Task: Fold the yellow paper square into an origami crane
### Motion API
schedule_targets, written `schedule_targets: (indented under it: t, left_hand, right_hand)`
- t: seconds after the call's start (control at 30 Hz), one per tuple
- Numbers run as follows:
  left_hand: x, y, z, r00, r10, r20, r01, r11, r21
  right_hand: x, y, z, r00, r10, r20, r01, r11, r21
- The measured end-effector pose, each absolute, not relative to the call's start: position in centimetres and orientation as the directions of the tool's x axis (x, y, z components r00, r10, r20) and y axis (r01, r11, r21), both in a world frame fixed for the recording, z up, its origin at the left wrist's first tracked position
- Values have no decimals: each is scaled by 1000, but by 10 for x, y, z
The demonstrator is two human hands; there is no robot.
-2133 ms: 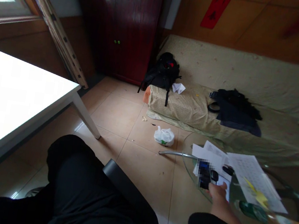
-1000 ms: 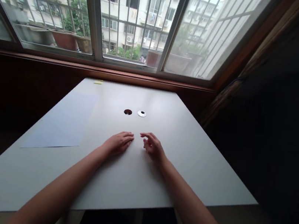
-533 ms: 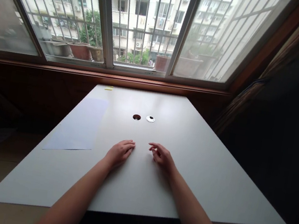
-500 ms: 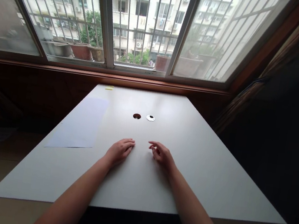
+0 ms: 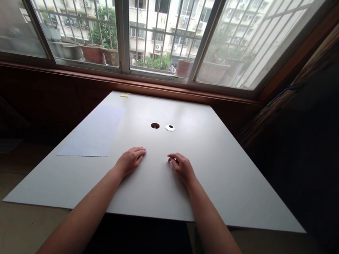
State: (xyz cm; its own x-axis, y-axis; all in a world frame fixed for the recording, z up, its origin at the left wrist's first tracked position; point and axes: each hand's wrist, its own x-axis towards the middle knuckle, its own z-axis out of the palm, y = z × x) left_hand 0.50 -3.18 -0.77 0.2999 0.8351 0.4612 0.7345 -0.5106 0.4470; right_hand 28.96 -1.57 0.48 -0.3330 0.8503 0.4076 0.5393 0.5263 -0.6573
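My left hand (image 5: 131,159) rests on the white table (image 5: 218,185), palm down, with its fingers stretched out side by side and nothing visible in it. Across a small gap, my right hand (image 5: 181,168) is loosely bent at the table, fingers slightly apart; I see nothing held there either. Beyond both hands is a round hole (image 5: 155,126) in the tabletop. Just right of the hole lies a round silvery cover (image 5: 169,128) with a dark opening, touched by neither hand.
A large white sheet of paper (image 5: 92,132) lies on the table's left side. Small yellow sticky notes (image 5: 125,94) are at the far left corner. Behind the table runs a windowsill (image 5: 162,88) below barred windows. A curtain (image 5: 303,83) hangs at the right.
The view has shifted, so the table's near edge appears higher. My left hand has moved slightly left, widening the gap between the hands. My right hand's fingers are a little more curled.
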Motion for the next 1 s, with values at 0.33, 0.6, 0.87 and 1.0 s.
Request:
schedule_targets:
  t: [0.33,0.6,0.87,1.0]
  left_hand:
    - [4,-27,-9,300,837,459,716,-515,471]
    - [-15,-11,-5,489,764,421,634,-642,431]
    - [-22,-24,-6,475,779,410,658,-624,421]
    - [-30,-24,-6,469,772,429,644,-632,432]
  right_hand:
    - [289,-19,13,-359,866,349,575,500,-647]
    - [289,-19,19,-436,852,290,573,511,-641]
    - [290,-23,11,-422,854,304,584,512,-629]
    - [281,-30,25,-445,786,430,530,618,-580]
